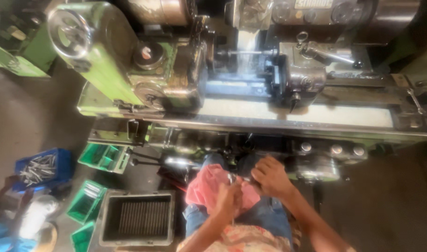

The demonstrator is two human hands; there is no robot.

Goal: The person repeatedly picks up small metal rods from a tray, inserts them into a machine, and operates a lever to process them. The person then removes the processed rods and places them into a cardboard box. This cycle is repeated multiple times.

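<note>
— What's off to your left?

— Down on the floor, a blue plastic bin of loose metal rods [40, 169], then green plastic trays [105, 157], then a grey metal crate packed with thin steel rods [140, 219]. All of that lies well apart from my hands.

— And your hands?

— My left hand [229, 198] sits over my lap with a crumpled pink cloth [208, 185] bunched against it. That grip is closed on a small shiny metal piece [232, 179]; too blurred to name it. What shows of it looks to stand roughly upright, its top poking out above my fingers.

— The right?

— My right hand [269, 177] lies just beside it, fingers curled over toward the same piece. I cannot tell whether that grip actually clamps it or only touches. The left is the nearer one.

— Beyond them?

— The green and grey metal lathe [143, 70], its bed [292, 114] running left to right.
</note>
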